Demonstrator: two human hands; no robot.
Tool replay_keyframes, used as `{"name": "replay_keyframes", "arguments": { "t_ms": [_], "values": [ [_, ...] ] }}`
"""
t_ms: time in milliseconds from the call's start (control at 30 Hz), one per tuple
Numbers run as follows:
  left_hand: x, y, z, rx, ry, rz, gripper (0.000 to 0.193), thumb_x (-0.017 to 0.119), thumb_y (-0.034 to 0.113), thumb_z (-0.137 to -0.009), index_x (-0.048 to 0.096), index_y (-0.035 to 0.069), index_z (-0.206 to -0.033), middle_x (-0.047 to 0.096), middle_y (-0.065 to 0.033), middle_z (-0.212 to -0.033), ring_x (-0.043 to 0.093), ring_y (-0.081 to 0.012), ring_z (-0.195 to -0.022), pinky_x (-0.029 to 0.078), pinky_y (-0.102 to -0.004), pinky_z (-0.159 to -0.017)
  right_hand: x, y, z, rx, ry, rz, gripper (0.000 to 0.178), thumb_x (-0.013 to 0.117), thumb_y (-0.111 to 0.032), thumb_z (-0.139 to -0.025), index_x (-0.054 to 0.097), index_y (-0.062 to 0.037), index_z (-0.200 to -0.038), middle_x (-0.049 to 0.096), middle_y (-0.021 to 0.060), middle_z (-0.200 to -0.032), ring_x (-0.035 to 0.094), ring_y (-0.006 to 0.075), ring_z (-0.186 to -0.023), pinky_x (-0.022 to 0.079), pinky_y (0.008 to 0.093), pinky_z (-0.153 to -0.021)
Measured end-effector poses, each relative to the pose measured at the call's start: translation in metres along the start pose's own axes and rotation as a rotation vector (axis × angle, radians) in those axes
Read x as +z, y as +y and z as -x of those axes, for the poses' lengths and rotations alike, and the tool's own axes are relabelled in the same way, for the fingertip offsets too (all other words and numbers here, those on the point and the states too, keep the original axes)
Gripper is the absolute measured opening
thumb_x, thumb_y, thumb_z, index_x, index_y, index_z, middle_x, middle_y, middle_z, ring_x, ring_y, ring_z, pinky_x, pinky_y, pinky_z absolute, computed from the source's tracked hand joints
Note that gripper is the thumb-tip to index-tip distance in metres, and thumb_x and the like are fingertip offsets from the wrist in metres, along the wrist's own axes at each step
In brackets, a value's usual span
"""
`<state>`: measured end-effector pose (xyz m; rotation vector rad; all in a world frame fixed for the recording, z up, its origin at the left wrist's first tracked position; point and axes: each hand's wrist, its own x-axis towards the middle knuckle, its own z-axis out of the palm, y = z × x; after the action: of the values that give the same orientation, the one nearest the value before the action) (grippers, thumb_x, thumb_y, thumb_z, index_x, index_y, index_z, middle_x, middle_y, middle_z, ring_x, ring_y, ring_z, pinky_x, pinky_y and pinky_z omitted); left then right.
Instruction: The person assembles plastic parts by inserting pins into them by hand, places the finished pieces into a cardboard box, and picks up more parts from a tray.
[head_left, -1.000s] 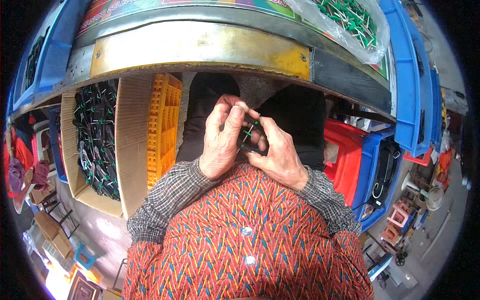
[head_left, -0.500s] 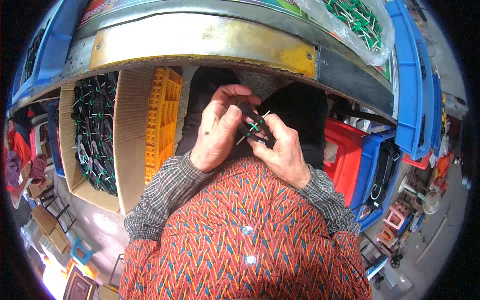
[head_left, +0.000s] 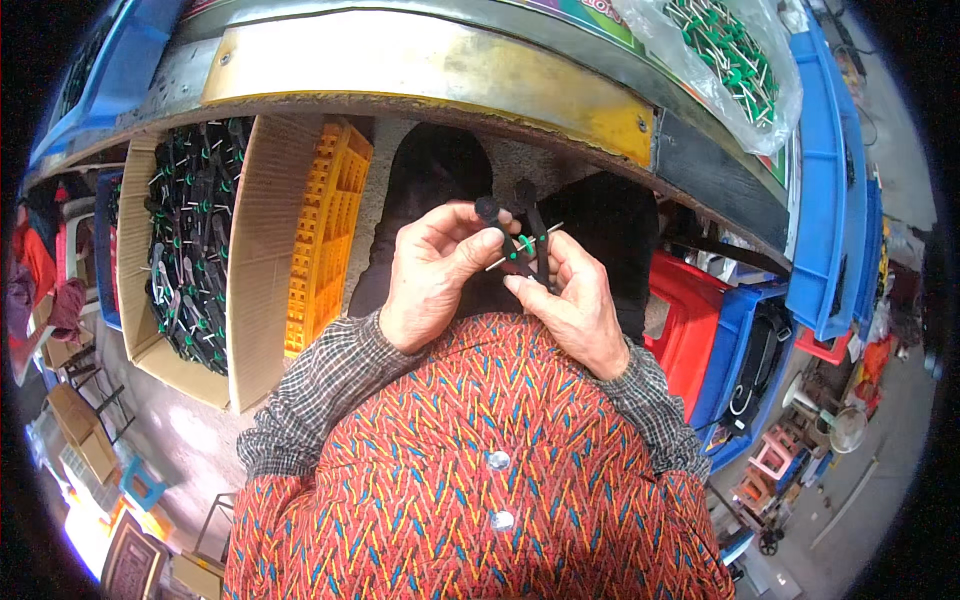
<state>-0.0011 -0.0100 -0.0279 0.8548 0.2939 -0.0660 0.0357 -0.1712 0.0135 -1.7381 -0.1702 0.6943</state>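
Observation:
Above my lap I hold a black two-armed clamp-like piece [head_left: 540, 225] with a small green part and a thin metal rod through its arms. My left hand [head_left: 430, 265] pinches its left arm between thumb and fingertips. Against its right arm, near the lower end, my right hand [head_left: 580, 305] is closed with thumb and bent fingers. The rounded black ends of both arms stick up beyond my fingers and stand apart. The curled fingers partly hide where the rod meets the arms.
To the left stands an open cardboard box [head_left: 255, 250] full of similar black pieces, beside a yellow plastic crate [head_left: 325, 240]. A metal-edged bench [head_left: 430, 60] crosses ahead, bearing a clear bag of green-headed metal pins [head_left: 735, 65]. Red [head_left: 680, 330] and blue bins [head_left: 735, 360] sit at right.
The black piece has turned more upright and its arms now show spread apart. My left fingers have closed onto its left arm. The view has shifted slightly.

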Motion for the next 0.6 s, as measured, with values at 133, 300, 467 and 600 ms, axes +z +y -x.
{"name": "replay_keyframes", "arguments": {
  "t_ms": [133,300,467,600],
  "values": [
    [0.001,0.004,0.0,-0.062,0.026,0.005,0.019,0.059,0.006,-0.09,0.056,-0.001,-0.108,0.066,-0.0143,-0.098,0.065,-0.0185,-0.085,0.056,-0.0303,-0.075,0.001,-0.01,0.002,0.034,-0.037,-0.066,0.022,0.062,-0.011,-0.087,0.056,0.0016,-0.103,0.064,0.0042,-0.084,0.057,0.0075,-0.073,0.047,0.0245,-0.065],
    [-0.002,0.008,-0.003,-0.071,0.014,-0.078,0.021,0.059,0.007,-0.09,0.056,-0.002,-0.108,0.066,-0.012,-0.094,0.064,-0.0156,-0.079,0.055,-0.0288,-0.068,-0.005,0.0,0.001,0.081,-0.027,-0.099,0.019,0.051,-0.015,-0.096,0.059,0.0025,-0.097,0.062,0.004,-0.074,0.055,0.0062,-0.059,0.045,0.0209,-0.055],
    [-0.004,0.009,-0.004,-0.069,0.018,-0.176,0.021,0.06,0.009,-0.09,0.057,-0.001,-0.108,0.066,-0.0091,-0.091,0.063,-0.0128,-0.077,0.054,-0.0266,-0.065,-0.007,0.005,-0.002,0.013,-0.02,-0.098,0.02,0.054,-0.014,-0.094,0.062,0.0038,-0.09,0.061,0.0035,-0.072,0.056,0.0073,-0.06,0.045,0.0222,-0.055],
    [-0.006,0.01,-0.003,-0.061,-0.008,-0.199,0.021,0.06,0.011,-0.09,0.059,-0.001,-0.108,0.065,-0.0066,-0.089,0.062,-0.0111,-0.078,0.052,-0.0253,-0.065,-0.007,0.002,-0.001,0.004,-0.018,-0.042,0.02,0.057,-0.014,-0.093,0.064,0.0033,-0.087,0.059,0.0022,-0.069,0.055,0.0071,-0.06,0.045,0.0216,-0.055]
  ]
}}
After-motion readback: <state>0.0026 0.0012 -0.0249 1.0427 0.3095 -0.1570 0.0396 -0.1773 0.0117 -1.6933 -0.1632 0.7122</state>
